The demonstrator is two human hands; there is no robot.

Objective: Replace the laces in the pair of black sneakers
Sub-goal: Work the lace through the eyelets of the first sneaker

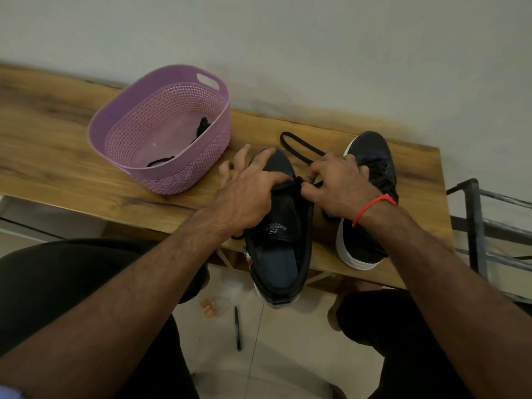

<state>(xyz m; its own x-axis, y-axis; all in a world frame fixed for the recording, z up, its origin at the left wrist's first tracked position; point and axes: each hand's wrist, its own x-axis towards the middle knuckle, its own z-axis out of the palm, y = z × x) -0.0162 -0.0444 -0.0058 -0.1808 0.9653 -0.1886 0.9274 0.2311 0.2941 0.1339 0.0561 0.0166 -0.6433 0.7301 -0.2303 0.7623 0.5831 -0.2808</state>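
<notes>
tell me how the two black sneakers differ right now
The near sneaker has both hands on it: the left hand rests over its tongue and the right hand pinches a black lace at its eyelets. The far sneaker is untouched and looks already laced. The near sneaker's heel overhangs the table edge; the far sneaker sits wholly on it. Both are black with white soles, toes toward the wall.

Black sneakers [283, 226] with white soles, black lace [302, 148], perforated lilac basket [161, 125], wood-grain brown table [57, 139].

right hand [338, 187] hides the far sneaker's [367, 197] middle and laces.
</notes>
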